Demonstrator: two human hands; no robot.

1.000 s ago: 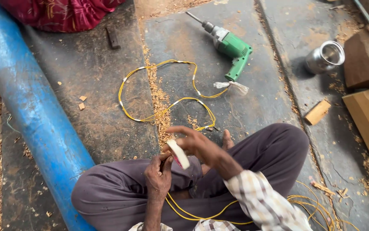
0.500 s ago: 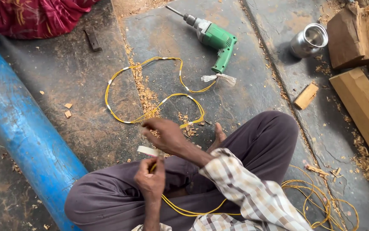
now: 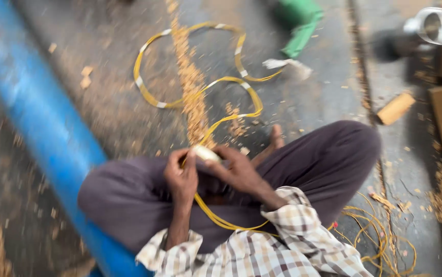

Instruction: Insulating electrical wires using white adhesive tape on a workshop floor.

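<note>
Both hands have come together over the lap, left hand [image 3: 181, 177] and right hand [image 3: 233, 169] pinched shut on white tape [image 3: 205, 153] around the yellow cable [image 3: 200, 87], which trails toward twelve o'clock.

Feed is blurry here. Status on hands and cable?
Left hand and right hand both gripping a small white piece on the yellow cable. Cable loops across sawdust. Nothing blocking.

Yellow cable [image 3: 200, 97], thin and patched with white tape bands, loops across the sawdusty floor, then runs up over the lap to both hands. Small whitish tape piece [image 3: 205, 153] pinched there against the cable; blurred.
</note>
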